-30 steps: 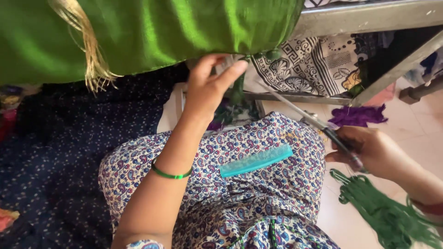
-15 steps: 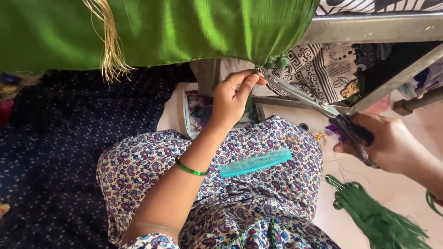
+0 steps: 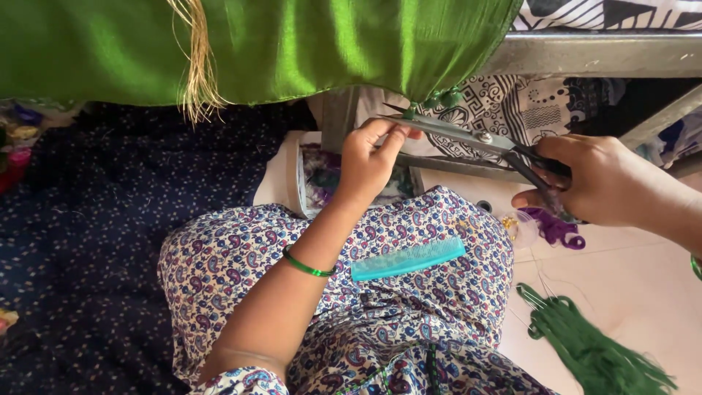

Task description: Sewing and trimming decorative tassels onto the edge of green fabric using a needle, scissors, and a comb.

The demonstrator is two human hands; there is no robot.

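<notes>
Nearest the camera, a lap covered in blue and purple patterned cloth (image 3: pixel 409 292) fills the lower middle. A turquoise comb (image 3: pixel 408 259) lies flat across it, apart from both hands. To the right, on the pale floor (image 3: pixel 643 278), a bundle of green threads (image 3: pixel 592 351) lies loose, and a small purple scrap of thread (image 3: pixel 556 228) sits a little further up, just below the right hand.

The left arm rises from the lap with a thin green bangle (image 3: pixel 307 265) around the wrist. The left hand (image 3: pixel 369 162) is closed in a pinch, thumb and fingertips pressed together at the lower edge of the green fabric, right beside the scissor blades; what exactly sits between the fingertips is too small to tell, though a small green tassel (image 3: pixel 444 99) hangs from the fabric edge just above.

The right hand (image 3: pixel 603 179) comes in from the right, fingers curled tight through the dark handles of a pair of scissors (image 3: pixel 468 135). The blades point left toward the left fingertips and stand slightly parted at the tips.

Above it all, the shiny green fabric (image 3: pixel 292 44) drapes across the top, with a tuft of pale golden fringe (image 3: pixel 196 80) hanging down on the left. Behind it a grey metal frame (image 3: pixel 599 53) carries black-and-white patterned cloth (image 3: pixel 512 110).
</notes>
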